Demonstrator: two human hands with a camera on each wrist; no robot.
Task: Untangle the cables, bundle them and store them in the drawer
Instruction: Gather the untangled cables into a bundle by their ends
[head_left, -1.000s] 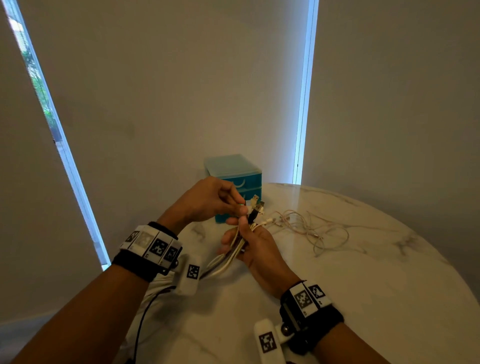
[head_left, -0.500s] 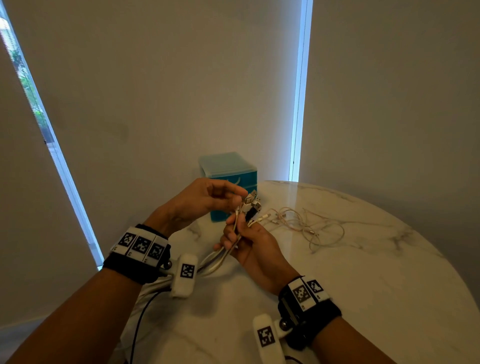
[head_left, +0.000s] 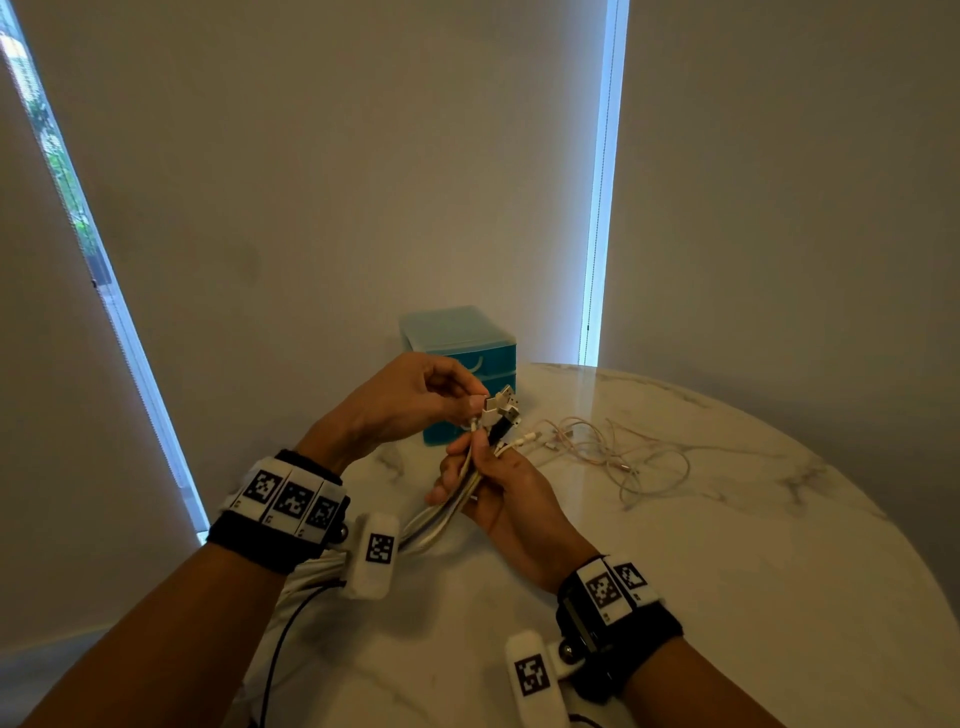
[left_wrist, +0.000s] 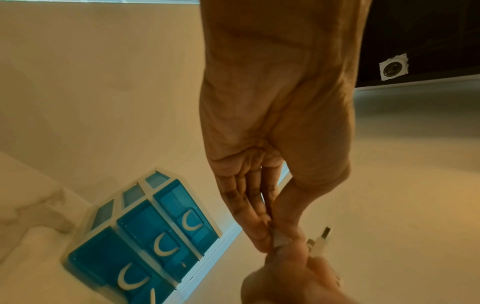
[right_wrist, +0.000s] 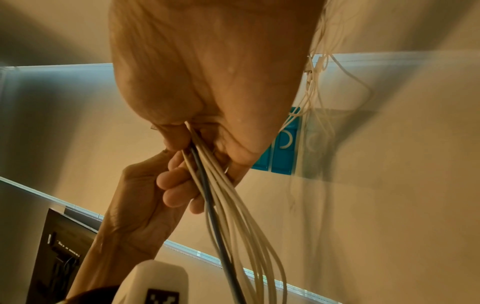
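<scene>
You're mid-bundling in front of the teal drawer unit (head_left: 460, 340): your right hand (head_left: 498, 488) grips the cable bundle (head_left: 457, 493), your left hand (head_left: 400, 400) pinches seemingly a USB plug (head_left: 493, 410); next, align ends.

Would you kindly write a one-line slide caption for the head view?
Right hand grips gathered cables while left hand pinches a plug before the teal drawer unit.
</scene>
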